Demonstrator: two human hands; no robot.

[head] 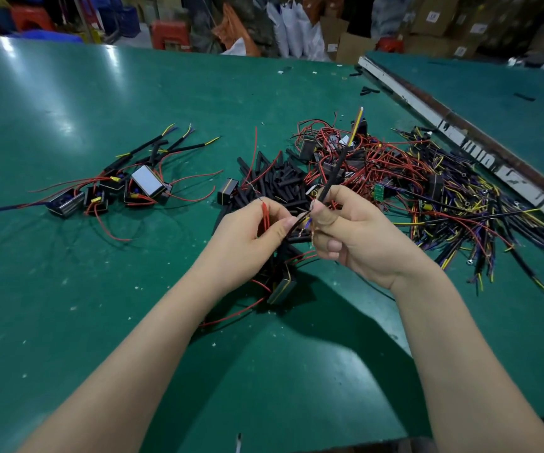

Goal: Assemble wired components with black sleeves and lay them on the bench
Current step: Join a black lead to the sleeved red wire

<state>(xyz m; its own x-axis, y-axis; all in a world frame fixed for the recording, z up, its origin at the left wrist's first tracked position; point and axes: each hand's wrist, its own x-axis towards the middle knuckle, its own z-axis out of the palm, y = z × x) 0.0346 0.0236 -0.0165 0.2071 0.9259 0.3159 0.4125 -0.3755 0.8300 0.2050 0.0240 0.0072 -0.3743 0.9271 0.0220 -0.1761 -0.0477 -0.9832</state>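
My left hand [251, 237] pinches the red wires [265, 215] of a small black boxed component [282, 287] that hangs below my hands, just above the bench. My right hand [355, 237] grips a long black-sleeved cable [337, 165] that points up and away, with yellow and blue cores at its far tip. The two hands meet at the bare wire ends between my thumbs. A heap of loose black sleeves [277, 183] lies just beyond my hands. Several finished components with sleeved leads [126, 184] lie at the left on the green bench [68, 289].
A tangle of red-wired components [355, 152] sits behind the sleeve heap. A big pile of black, yellow and purple cables [466, 204] spreads to the right. A white and brown rail [453, 125] splits this bench from the adjoining one. Boxes and bags stand behind.
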